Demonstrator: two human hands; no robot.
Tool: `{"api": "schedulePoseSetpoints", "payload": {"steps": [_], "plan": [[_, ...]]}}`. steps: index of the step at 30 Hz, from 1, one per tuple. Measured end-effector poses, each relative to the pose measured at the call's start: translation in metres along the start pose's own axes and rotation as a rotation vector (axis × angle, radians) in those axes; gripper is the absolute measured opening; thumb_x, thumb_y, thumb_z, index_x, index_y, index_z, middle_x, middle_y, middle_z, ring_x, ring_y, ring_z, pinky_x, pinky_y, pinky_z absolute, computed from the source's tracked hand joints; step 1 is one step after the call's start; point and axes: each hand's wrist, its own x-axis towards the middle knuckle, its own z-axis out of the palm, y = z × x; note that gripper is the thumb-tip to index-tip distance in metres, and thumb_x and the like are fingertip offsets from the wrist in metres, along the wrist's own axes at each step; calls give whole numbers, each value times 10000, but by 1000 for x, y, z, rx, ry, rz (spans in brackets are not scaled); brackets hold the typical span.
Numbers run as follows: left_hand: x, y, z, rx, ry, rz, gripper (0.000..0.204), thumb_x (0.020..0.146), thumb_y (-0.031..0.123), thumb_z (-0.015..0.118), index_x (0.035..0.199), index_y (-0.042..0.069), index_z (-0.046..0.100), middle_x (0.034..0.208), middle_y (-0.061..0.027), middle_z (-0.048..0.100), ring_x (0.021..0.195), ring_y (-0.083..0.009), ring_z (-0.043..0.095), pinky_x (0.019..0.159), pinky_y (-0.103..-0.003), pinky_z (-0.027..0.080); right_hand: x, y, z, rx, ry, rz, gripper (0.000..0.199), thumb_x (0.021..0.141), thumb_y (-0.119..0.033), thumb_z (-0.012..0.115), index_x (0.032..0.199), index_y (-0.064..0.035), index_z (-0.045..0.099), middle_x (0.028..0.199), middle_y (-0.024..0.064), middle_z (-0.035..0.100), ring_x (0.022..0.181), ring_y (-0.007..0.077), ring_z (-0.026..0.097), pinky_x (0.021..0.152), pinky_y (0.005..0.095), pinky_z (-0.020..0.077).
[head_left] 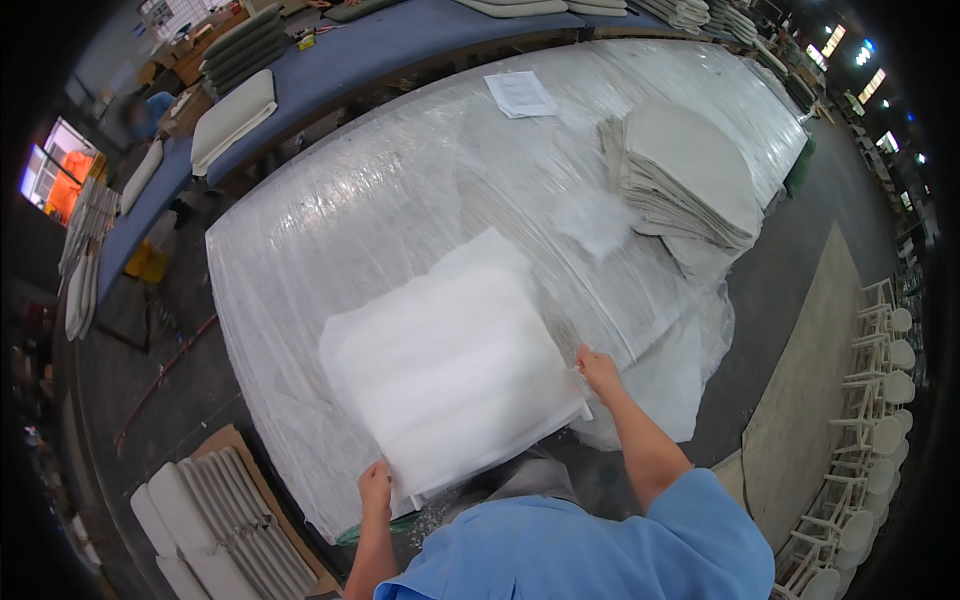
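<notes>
A roughly square, soft white padding sheet [450, 365] lies over the near edge of a large table-like surface wrapped in clear plastic [320, 220]. My left hand [375, 488] is closed at the sheet's near left corner. At the near right corner, my right hand [600, 372] pinches the sheet's edge, with a small strip hanging just below the fingers. Beyond the sheet's far right corner sits a loose tuft of white fibre [597, 222]. A fanned stack of light grey fabric pieces [690, 165] rests further right, and a printed paper [520, 94] lies at the far side.
Along the back runs a blue-topped table [360, 50] bearing stacked cushions [240, 60]. Rows of pale cushions [225, 525] stand on cardboard at lower left. White padding [665, 390] hangs beside my right arm. White stools [880, 435] line the right side. Another person [150, 112] is far left.
</notes>
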Motion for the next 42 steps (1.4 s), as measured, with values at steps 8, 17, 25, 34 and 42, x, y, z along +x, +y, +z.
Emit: {"api": "schedulePoseSetpoints", "payload": {"steps": [8, 17, 25, 34, 42], "plan": [[-23, -28, 18, -175, -45, -21, 389, 1038, 260, 578, 1224, -61, 696, 1063, -102, 717, 959, -195, 655, 828, -366, 522, -17, 20, 31, -75, 29, 139, 752, 1050, -588, 496, 1316, 98, 652, 1306, 241, 680, 1197, 329, 639, 1047, 420, 458], [-1, -34, -17, -349, -208, -342, 315, 1020, 306, 621, 1195, 59, 709, 1073, -59, 710, 895, -193, 644, 797, -379, 498, -27, -4, 12, -31, -146, 75, 675, 1071, -549, 487, 1263, 67, 687, 1231, 178, 712, 1103, 263, 665, 960, 387, 511], [20, -46, -7, -300, -152, -211, 201, 976, 267, 698, 989, 66, 701, 827, -5, 641, 743, -170, 576, 681, -331, 479, -50, 14, 39, -13, -1, -142, 434, 1072, -361, 564, 1060, 37, 737, 930, 68, 705, 851, 157, 599, 784, 338, 481], [24, -50, 23, 352, 284, 191, 111, 921, 129, 621, 960, 35, 665, 946, -235, 714, 934, -461, 675, 804, -529, 524, -45, 13, 38, -41, -25, -152, 332, 1037, -273, 649, 888, 23, 675, 739, -9, 575, 693, 100, 452, 635, 318, 407], [29, -31, 11, 614, 152, 235, 192, 892, 146, 604, 1005, 46, 723, 985, -221, 738, 957, -434, 688, 848, -518, 537, -33, 18, 36, -105, -38, -176, 337, 1031, -265, 660, 849, 18, 667, 710, -23, 550, 666, 91, 426, 600, 318, 379]]}}
